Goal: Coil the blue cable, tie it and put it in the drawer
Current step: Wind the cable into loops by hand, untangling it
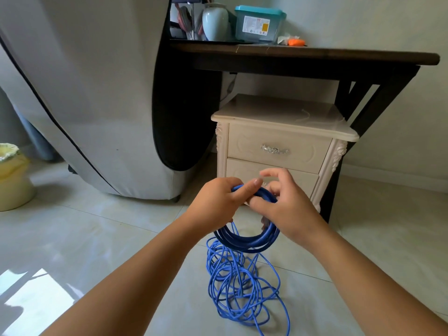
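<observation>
Fingers of the left hand (218,202) curl round the top of the blue cable (244,243). Fingers of the right hand (288,207) grip the same bundle, just beside them. The tight coil hangs below both hands, and its loose loops lie tangled on the floor (121,238). Behind them, the nightstand (278,110) top drawer (249,144) is closed, beneath a dark tabletop (339,57).

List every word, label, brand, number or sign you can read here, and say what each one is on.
White label on the clear plastic storage box with a teal lid, standing on the dark wooden table: print beside an orange-yellow square, too small and blurred to read.
No text shows on the blue cable, the cream two-drawer cabinet or the pale ceramic vase.
</observation>
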`<action>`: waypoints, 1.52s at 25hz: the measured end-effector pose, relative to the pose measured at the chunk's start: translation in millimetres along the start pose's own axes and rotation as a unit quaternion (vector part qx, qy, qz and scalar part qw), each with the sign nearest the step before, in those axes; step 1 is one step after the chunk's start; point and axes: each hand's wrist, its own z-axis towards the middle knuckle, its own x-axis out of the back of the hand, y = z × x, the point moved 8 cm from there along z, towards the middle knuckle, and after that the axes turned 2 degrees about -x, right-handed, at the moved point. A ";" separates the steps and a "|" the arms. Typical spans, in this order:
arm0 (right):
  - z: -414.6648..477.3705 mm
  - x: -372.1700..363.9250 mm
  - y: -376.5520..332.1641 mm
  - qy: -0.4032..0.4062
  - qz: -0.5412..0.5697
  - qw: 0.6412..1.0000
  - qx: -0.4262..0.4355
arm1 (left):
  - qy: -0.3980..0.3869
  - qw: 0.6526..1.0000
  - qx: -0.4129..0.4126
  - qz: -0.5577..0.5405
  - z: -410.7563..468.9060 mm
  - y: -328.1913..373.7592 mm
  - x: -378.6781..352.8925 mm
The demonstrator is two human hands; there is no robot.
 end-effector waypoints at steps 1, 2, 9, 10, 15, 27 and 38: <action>1.0 -1.5 3.3 -0.038 0.019 0.999 -0.019 | 0.010 0.999 0.020 -0.034 0.7 -5.0 1.3; 0.6 -2.9 5.2 -0.077 0.022 0.996 -0.037 | 0.023 0.997 0.039 -0.067 1.3 -11.2 3.0; -6.0 -4.6 9.5 -0.100 -0.035 0.992 -0.070 | 0.146 0.968 0.100 -0.179 -2.0 -23.3 15.5; -6.5 -9.6 10.3 -0.084 0.016 0.993 -0.076 | 0.166 0.961 0.106 -0.194 -3.5 -24.3 16.4; -1.5 -15.7 27.5 0.019 0.254 0.959 -0.125 | 0.165 0.922 0.135 -0.322 -11.4 -27.7 -4.0; -0.6 0.0 -6.2 -0.003 -0.149 0.988 0.039 | -0.034 0.997 -0.072 -0.002 -6.0 8.6 -16.4; 1.5 20.9 12.2 -0.096 -0.095 0.990 -0.033 | 0.066 0.993 -0.070 -0.071 -1.9 11.7 9.3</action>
